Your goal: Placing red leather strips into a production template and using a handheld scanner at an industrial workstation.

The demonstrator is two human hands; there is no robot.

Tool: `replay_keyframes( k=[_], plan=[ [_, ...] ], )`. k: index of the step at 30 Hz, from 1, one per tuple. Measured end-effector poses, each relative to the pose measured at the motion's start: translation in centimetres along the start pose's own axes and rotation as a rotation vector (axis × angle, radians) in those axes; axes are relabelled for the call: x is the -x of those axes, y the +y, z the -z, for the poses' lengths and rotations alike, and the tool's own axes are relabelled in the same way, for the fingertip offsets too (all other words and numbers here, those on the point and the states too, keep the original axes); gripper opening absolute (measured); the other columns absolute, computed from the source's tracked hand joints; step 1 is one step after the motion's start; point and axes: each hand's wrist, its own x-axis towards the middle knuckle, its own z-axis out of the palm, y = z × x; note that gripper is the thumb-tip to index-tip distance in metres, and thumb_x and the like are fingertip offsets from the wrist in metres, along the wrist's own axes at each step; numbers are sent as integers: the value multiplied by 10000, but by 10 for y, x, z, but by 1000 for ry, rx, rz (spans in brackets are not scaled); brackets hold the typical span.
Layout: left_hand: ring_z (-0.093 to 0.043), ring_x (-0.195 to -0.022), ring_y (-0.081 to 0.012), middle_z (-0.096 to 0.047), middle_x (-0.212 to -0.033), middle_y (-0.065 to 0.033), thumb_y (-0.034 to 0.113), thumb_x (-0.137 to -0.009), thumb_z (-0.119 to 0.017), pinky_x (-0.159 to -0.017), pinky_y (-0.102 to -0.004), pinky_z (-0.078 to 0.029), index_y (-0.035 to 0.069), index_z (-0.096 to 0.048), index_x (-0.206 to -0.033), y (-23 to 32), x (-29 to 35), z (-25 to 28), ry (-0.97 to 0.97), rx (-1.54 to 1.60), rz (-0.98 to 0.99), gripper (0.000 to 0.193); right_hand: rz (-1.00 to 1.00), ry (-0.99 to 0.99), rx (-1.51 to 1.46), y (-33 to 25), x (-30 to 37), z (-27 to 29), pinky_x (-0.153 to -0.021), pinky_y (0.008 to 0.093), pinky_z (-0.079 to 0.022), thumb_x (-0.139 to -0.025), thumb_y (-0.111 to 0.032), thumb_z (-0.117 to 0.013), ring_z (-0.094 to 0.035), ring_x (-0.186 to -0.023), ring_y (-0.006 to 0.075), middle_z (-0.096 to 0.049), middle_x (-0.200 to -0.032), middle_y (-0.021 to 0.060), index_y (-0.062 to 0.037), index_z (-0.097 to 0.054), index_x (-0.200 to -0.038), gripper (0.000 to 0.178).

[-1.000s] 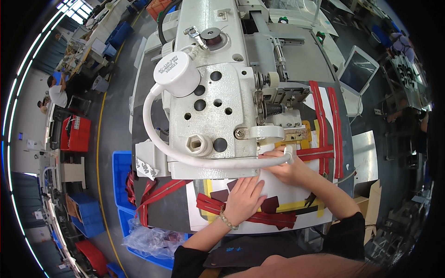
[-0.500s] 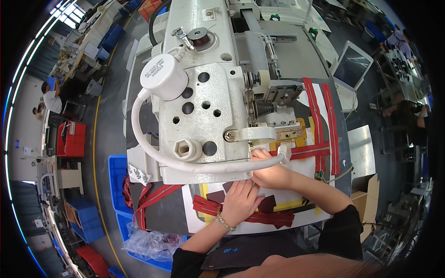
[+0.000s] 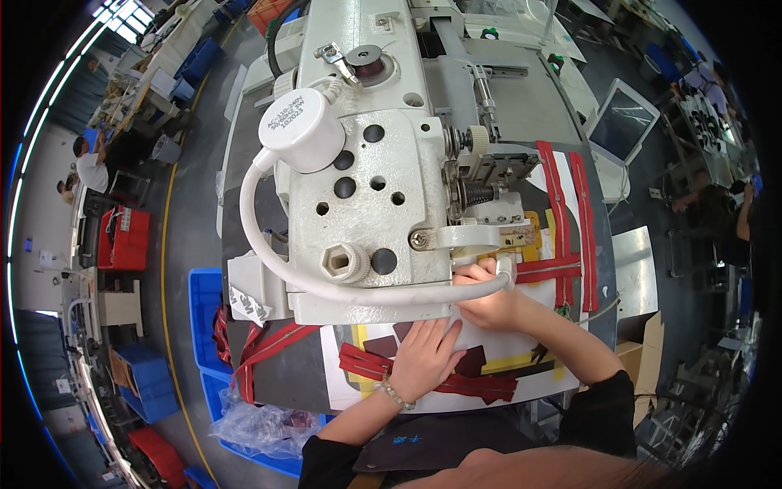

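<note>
My left hand point(image 3: 424, 359) lies flat with fingers stretched out and thumb apart, its fingertips at the front lower edge of a white sewing machine point(image 3: 358, 220). Beneath and beside it are dark maroon pieces point(image 3: 470, 359) on a white sheet with yellow edging. A red zipper strip point(image 3: 481, 385) lies by its wrist. Close to the machine's needle side, my right hand point(image 3: 489, 306) has its fingers curled together. The white cable point(image 3: 391, 295) and the machine head hide part of them, so what they pinch cannot be made out.
More red zippers point(image 3: 583, 232) lie on the table to the right, and another point(image 3: 277, 349) hangs at the left edge. Blue bins point(image 3: 206, 314) with clear plastic point(image 3: 265, 425) stand at lower left. A screen point(image 3: 623, 122) and an open cardboard box point(image 3: 649, 350) are at right.
The machine head appears slightly farther right in the picture, and my right hand with it. My left hand stays nearly in place, its fingers a little more spread.
</note>
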Motion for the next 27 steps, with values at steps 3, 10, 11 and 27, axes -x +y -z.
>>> replay_keyframes(
  k=[3, 10, 11, 27],
  plan=[
    [-529, -1173, -302, -543, -1245, -189, 292, -805, -678, -965, -427, -408, 41, -605, -1131, 1, 1, 0, 45, 20, -51, 417, 36, 5, 80, -5, -4, -3, -710, 362, -332, -626, -95, -638, -535, -906, 230, -566, -921, 67, -55, -595, -828, 211],
    [-617, -1003, -211, -647, -1064, -81, 191, -763, -716, -823, -340, -467, 66, -667, -992, 4, 5, -2, 204, 95, -277, 265, -21, -135, 169, -11, -11, 0, -624, 334, -489, -696, -141, -638, -538, -914, 242, -529, -958, 38, -117, -589, -1068, 376],
    [-627, -971, -204, -654, -1039, -71, 184, -759, -719, -798, -324, -473, 69, -670, -981, 4, 6, -4, 227, 115, -343, 255, -20, -136, 171, -12, -11, 0, -624, 334, -489, -696, -141, -638, -538, -914, 242, -529, -958, 38, -117, -589, -1068, 376],
    [-482, -528, -98, -513, -646, 30, 170, -742, -746, -480, -240, -330, 51, -647, -912, -2, 7, -6, 154, 215, -533, 231, 363, -263, -245, -155, -37, 63, -662, 259, -413, -811, -165, -511, -519, -736, 167, -534, -856, 50, 16, -550, -1174, 408]
  ],
)
